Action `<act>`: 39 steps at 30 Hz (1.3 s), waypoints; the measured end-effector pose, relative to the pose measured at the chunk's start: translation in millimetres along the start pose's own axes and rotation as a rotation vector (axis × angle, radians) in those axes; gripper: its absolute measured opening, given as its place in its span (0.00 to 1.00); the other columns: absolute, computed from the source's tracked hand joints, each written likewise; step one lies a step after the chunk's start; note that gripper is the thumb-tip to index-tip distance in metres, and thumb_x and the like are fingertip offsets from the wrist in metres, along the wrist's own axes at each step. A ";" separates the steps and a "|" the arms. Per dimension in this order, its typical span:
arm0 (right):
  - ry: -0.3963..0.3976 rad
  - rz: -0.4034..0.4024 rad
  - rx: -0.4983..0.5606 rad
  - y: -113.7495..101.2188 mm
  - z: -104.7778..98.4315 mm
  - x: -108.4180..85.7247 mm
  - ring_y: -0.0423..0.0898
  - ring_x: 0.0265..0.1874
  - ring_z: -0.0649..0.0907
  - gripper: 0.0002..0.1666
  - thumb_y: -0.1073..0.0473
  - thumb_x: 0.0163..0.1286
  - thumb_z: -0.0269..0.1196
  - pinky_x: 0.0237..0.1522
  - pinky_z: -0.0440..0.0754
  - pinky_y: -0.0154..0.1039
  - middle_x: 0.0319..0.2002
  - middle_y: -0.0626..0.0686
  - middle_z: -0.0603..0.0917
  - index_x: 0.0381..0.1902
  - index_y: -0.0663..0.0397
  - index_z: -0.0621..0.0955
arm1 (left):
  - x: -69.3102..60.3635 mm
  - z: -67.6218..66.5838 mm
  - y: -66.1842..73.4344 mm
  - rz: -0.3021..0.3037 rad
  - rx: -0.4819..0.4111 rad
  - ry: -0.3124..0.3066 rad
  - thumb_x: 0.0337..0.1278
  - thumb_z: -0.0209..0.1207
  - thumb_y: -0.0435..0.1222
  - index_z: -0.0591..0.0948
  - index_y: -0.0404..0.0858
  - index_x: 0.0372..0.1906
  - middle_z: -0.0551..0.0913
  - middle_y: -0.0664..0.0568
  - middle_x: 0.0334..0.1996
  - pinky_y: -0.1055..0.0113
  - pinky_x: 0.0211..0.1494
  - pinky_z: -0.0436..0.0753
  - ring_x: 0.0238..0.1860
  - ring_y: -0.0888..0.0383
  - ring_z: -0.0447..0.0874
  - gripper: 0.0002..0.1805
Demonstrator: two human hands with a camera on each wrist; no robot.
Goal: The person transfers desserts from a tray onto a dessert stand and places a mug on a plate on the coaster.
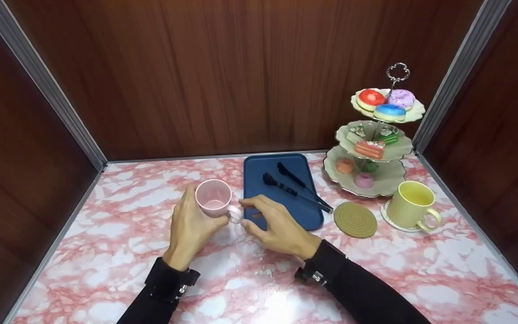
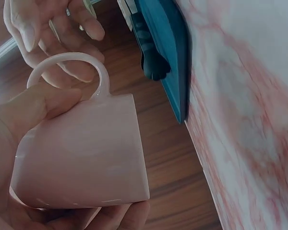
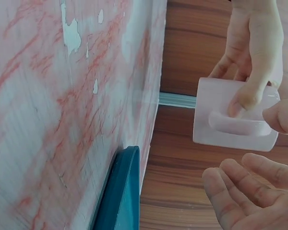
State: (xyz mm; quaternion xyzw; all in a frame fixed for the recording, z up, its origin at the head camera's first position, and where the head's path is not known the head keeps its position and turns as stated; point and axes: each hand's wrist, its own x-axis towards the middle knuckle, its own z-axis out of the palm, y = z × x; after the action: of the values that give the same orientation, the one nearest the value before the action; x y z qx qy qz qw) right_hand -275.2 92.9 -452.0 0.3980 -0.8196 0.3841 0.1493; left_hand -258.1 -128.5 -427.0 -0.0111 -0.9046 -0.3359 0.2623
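Observation:
A pink mug (image 1: 214, 204) is held upright above the table, its handle pointing to the right. My left hand (image 1: 191, 225) grips it around the body, thumb on the near side by the handle and fingers around the far side; the left wrist view shows the mug (image 2: 86, 153) off the tabletop. Beside the handle is my right hand (image 1: 277, 225), its thumb and fingers spread and loosely bent. In the right wrist view, the right thumb (image 3: 281, 117) comes close to the handle (image 3: 240, 125); whether they touch I cannot tell.
Right of the mug lies a blue tray (image 1: 259, 171) with black-ended tongs (image 1: 295, 191) on it. Farther right are a round tan coaster (image 1: 355, 219), a yellow mug (image 1: 405, 209) on a white coaster, and a three-tier stand (image 1: 389, 177) of toy-like cakes. Wood-grain panels (image 1: 223, 81) enclose the table.

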 end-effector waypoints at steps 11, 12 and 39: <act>0.042 -0.014 0.016 0.2 -6.0 -8.9 0.30 0.43 0.78 0.13 0.49 0.65 0.57 0.42 0.78 0.25 0.44 0.36 0.77 0.48 0.38 0.76 | -6.1 17.6 16.2 0.061 0.008 -0.026 0.11 0.73 0.56 0.69 0.46 0.51 0.79 0.56 0.41 0.59 0.40 0.80 0.41 0.56 0.80 0.47; 0.045 -0.015 0.013 0.2 -7.0 -9.7 0.30 0.42 0.78 0.12 0.49 0.65 0.57 0.42 0.78 0.25 0.43 0.36 0.77 0.46 0.38 0.76 | -6.5 18.8 17.7 0.068 0.008 -0.027 0.11 0.73 0.56 0.69 0.46 0.51 0.79 0.56 0.40 0.59 0.40 0.80 0.41 0.56 0.80 0.47; 0.115 0.105 0.026 4.7 -33.9 -41.4 0.33 0.24 0.77 0.08 0.51 0.68 0.54 0.27 0.75 0.28 0.27 0.37 0.76 0.29 0.39 0.78 | -20.7 53.1 53.6 0.129 -0.033 -0.058 0.11 0.68 0.67 0.70 0.49 0.51 0.76 0.63 0.40 0.66 0.40 0.79 0.40 0.64 0.77 0.49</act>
State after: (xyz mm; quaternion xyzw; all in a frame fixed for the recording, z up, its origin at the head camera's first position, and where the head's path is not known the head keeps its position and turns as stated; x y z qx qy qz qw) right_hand -254.4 142.4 -454.8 0.3338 -0.8242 0.4244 0.1708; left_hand -254.5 -51.2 -438.5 -0.0835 -0.9035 -0.3324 0.2571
